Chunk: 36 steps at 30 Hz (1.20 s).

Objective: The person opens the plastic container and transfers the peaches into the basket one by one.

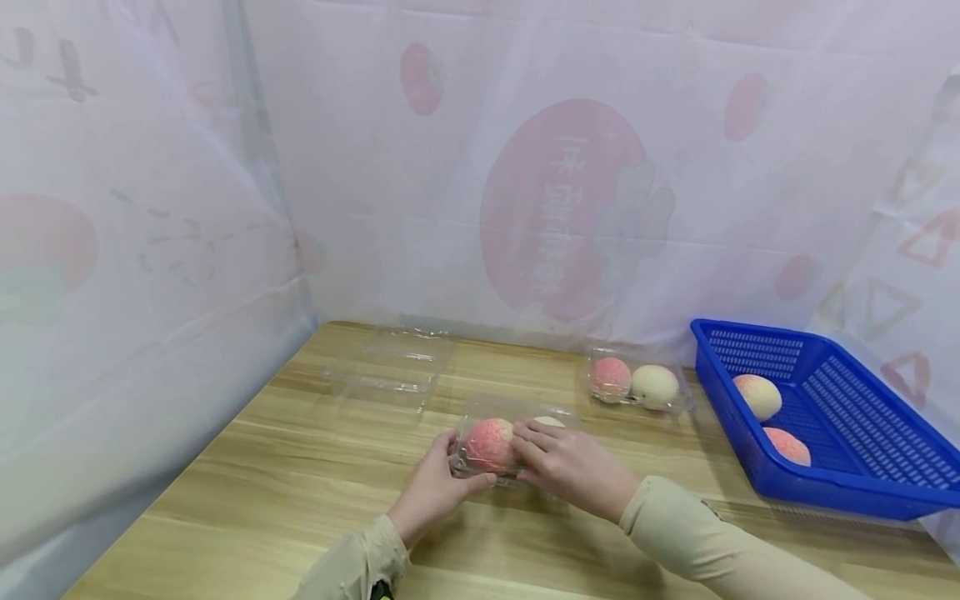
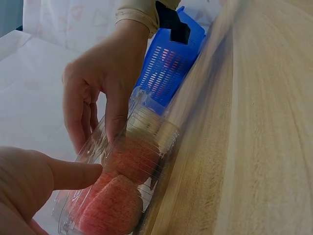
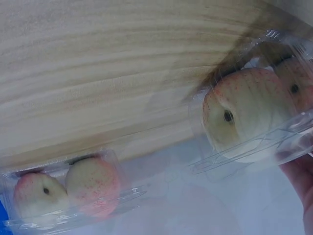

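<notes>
Here, white printed sheeting (image 1: 360, 167) hung around a wood-grain table (image 1: 262, 483), with a blue basket (image 1: 840, 493) at its right, presumably for easy reach. Near the middle, a clear box (image 1: 510, 410) was gripped at its left end by the left hand (image 1: 438, 487) and pinched farther right by the right hand (image 1: 573, 467), apparently to steady thin plastic around pink-and-cream peaches (image 1: 489, 444).

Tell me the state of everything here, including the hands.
Near box: held, two peaches inside, closure unclear.
Far box: apparently closed, two peaches inside.
Left box: no peaches inside.
Blue basket: upright, two peaches visible inside.
Left hand: gripping near box.
Right hand: curled over near box.
</notes>
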Available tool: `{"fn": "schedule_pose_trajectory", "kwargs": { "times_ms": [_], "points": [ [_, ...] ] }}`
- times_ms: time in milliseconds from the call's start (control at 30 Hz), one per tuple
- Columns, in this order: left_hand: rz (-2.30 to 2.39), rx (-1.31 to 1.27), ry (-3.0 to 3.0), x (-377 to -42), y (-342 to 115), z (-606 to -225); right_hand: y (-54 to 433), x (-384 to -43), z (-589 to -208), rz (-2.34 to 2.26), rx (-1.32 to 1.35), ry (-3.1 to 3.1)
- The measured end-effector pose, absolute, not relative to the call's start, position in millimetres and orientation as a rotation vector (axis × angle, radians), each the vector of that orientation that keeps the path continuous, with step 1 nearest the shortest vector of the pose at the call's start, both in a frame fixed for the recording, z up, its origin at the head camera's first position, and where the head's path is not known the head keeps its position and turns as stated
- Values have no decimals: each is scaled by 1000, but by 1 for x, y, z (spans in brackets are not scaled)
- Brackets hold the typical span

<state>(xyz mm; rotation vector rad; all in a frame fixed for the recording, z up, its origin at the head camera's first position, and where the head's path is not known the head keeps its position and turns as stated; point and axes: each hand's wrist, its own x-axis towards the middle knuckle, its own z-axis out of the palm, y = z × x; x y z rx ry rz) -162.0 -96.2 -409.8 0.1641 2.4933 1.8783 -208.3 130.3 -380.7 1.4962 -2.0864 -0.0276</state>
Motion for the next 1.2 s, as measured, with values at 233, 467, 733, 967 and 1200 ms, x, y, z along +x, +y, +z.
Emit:
{"fn": "schedule_pose_trajectory", "kwargs": {
  "times_ms": [233,467,733,967,1200],
  "points": [
    [1839,125,2566,-163,-94,-411,129,-211,-381,-121,1510,-1992],
    [1818,98,2583,-164,-94,-410,128,-211,-381,-316,1512,-1924],
    [1803,72,2590,-164,-91,-409,128,-209,-380,-407,1492,-1920],
    [1801,65,2592,-163,-90,-408,128,-209,-380,-433,1491,-1930],
    [1808,48,2605,-162,-87,-407,128,-209,-382,-426,1493,-1930]
  ]
}}
